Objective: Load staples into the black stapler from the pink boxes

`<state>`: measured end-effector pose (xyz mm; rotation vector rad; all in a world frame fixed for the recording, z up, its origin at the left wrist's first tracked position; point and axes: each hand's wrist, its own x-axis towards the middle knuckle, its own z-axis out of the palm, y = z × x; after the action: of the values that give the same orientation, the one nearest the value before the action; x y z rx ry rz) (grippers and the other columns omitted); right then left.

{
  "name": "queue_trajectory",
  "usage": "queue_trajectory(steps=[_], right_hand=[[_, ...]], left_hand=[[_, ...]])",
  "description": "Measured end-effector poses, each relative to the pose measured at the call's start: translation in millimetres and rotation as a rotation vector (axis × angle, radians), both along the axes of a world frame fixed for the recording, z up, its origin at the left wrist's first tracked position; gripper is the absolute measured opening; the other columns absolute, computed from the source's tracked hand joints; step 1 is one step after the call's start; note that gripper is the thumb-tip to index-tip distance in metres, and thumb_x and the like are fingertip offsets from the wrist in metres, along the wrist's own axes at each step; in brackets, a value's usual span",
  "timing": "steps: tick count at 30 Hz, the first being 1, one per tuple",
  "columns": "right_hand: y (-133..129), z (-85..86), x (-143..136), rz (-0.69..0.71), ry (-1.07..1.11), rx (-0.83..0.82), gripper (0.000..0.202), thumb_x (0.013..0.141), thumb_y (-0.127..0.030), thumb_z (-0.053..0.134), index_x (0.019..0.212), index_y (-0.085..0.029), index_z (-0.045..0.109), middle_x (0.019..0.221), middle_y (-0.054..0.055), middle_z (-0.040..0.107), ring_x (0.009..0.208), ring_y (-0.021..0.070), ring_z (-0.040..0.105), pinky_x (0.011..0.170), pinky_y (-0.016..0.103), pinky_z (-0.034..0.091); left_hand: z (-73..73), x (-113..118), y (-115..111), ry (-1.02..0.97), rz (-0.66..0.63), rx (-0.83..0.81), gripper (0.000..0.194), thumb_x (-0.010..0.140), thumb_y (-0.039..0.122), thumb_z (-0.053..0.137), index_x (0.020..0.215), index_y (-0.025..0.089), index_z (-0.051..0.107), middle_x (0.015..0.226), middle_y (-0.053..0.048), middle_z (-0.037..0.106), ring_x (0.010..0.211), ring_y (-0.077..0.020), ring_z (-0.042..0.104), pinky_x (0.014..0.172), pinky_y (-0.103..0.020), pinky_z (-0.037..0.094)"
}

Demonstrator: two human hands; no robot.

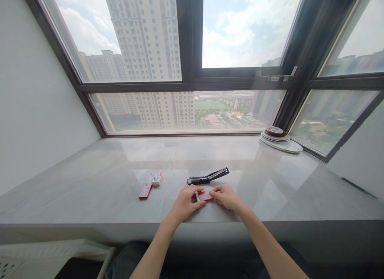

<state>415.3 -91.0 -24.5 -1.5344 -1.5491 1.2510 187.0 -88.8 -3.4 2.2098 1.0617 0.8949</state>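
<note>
A small red-and-white staple box point(207, 196) lies low over the sill, between both hands. My left hand point(186, 202) curves its thumb and fingers around the box's left end, where a bit of red shows. At the right end, my right hand point(227, 196) pinches the box between thumb and fingers. Just beyond the hands rests a black stapler point(199, 180), its top arm swung up to the right. Off to the left are more small red-and-white boxes point(146, 191), grouped together and touching. What is inside the held box cannot be made out.
The pale marble windowsill point(120, 159) ends at a front edge close to my forearms. A stack of plates point(280, 145) stands in the far right corner by the window frame. Below the sill at lower left is a white plastic basket point(90, 247).
</note>
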Motion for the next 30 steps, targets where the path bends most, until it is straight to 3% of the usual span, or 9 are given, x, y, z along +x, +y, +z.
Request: queue_trajectory(steps=[3, 7, 10, 12, 14, 18, 23, 27, 30], right_hand=[[-3.2, -0.4, 10.2, -0.010, -0.016, -0.023, 0.037, 0.090, -0.054, 0.056, 0.086, -0.017, 0.062, 0.050, -0.005, 0.053, 0.034, 0.0070, 0.032, 0.035, 0.019, 0.019], [-7.7, 2.3, 33.0, -0.024, -0.068, -0.036, 0.038, 0.090, -0.055, 0.056, 0.088, -0.018, 0.062, 0.050, -0.005, 0.055, 0.033, 0.0081, 0.033, 0.036, 0.021, 0.019], [-10.0, 13.1, 42.6, -0.081, -0.177, 0.067, 0.033, 0.087, -0.050, 0.062, 0.091, -0.018, 0.064, 0.052, -0.004, 0.057, 0.039, 0.0102, 0.042, 0.042, 0.021, 0.025], [-9.6, 25.3, 38.2, -0.100, -0.329, 0.256, 0.026, 0.086, -0.044, 0.065, 0.094, -0.020, 0.068, 0.056, -0.003, 0.059, 0.049, 0.0123, 0.049, 0.049, 0.022, 0.030], [-6.8, 38.5, 25.1, -0.027, -0.494, 0.428, 0.018, 0.085, -0.039, 0.066, 0.091, -0.024, 0.074, 0.061, -0.002, 0.062, 0.057, 0.0143, 0.054, 0.056, 0.023, 0.032], [5.4, 55.1, -10.3, 0.164, -0.658, 0.484, 0.006, 0.075, -0.027, 0.073, 0.073, -0.029, 0.079, 0.065, 0.000, 0.067, 0.067, 0.0185, 0.059, 0.063, 0.026, 0.033], [15.1, 56.9, -32.1, 0.219, -0.646, 0.489, 0.010, 0.065, -0.016, 0.077, 0.065, -0.026, 0.076, 0.066, 0.002, 0.068, 0.072, 0.0212, 0.062, 0.068, 0.026, 0.036], [8.5, 57.7, -18.3, 0.260, -0.578, 0.502, 0.010, 0.077, -0.023, 0.069, 0.082, -0.027, 0.077, 0.068, -0.001, 0.069, 0.067, 0.0169, 0.059, 0.066, 0.024, 0.036], [-0.9, 52.6, 5.1, 0.217, -0.463, 0.505, 0.014, 0.085, -0.029, 0.063, 0.086, -0.024, 0.075, 0.068, -0.002, 0.066, 0.064, 0.0153, 0.056, 0.065, 0.024, 0.038]], left_hand=[[-2.5, -4.7, -2.9, -0.021, 0.015, -0.005, 0.032, 0.082, 0.037, 0.075, 0.112, 0.026, 0.070, 0.106, -0.003, 0.070, 0.101, -0.0216, 0.060, 0.089, -0.033, 0.047], [-4.7, -6.3, -5.3, -0.048, 0.030, -0.007, 0.032, 0.084, 0.035, 0.073, 0.115, 0.026, 0.069, 0.110, -0.003, 0.069, 0.102, -0.0208, 0.060, 0.090, -0.032, 0.047], [-4.1, -5.7, -5.9, -0.044, 0.038, -0.004, 0.035, 0.083, 0.036, 0.073, 0.117, 0.026, 0.068, 0.109, -0.004, 0.069, 0.103, -0.0216, 0.061, 0.092, -0.033, 0.047], [-3.2, -5.6, -6.2, -0.043, 0.036, 0.002, 0.036, 0.083, 0.036, 0.073, 0.117, 0.026, 0.068, 0.108, -0.004, 0.070, 0.103, -0.0220, 0.060, 0.092, -0.033, 0.047], [-2.4, -5.8, -6.6, -0.043, 0.030, 0.007, 0.036, 0.083, 0.036, 0.073, 0.117, 0.026, 0.068, 0.108, -0.003, 0.070, 0.104, -0.0219, 0.060, 0.091, -0.033, 0.047], [-1.1, -6.6, -7.0, -0.033, 0.034, -0.002, 0.035, 0.083, 0.036, 0.073, 0.116, 0.026, 0.068, 0.107, -0.003, 0.070, 0.103, -0.0222, 0.060, 0.091, -0.033, 0.047], [0.7, -7.9, -7.5, -0.018, 0.039, -0.015, 0.033, 0.082, 0.034, 0.072, 0.113, 0.026, 0.069, 0.102, -0.003, 0.070, 0.100, -0.0219, 0.060, 0.088, -0.032, 0.047], [-0.5, -8.2, -7.6, -0.033, 0.034, -0.002, 0.032, 0.082, 0.032, 0.072, 0.114, 0.027, 0.069, 0.105, -0.002, 0.070, 0.103, -0.0214, 0.060, 0.090, -0.032, 0.047], [-3.1, -8.4, -7.6, -0.053, 0.038, 0.007, 0.037, 0.081, 0.033, 0.073, 0.117, 0.027, 0.068, 0.109, -0.002, 0.069, 0.105, -0.0212, 0.060, 0.093, -0.032, 0.047]])
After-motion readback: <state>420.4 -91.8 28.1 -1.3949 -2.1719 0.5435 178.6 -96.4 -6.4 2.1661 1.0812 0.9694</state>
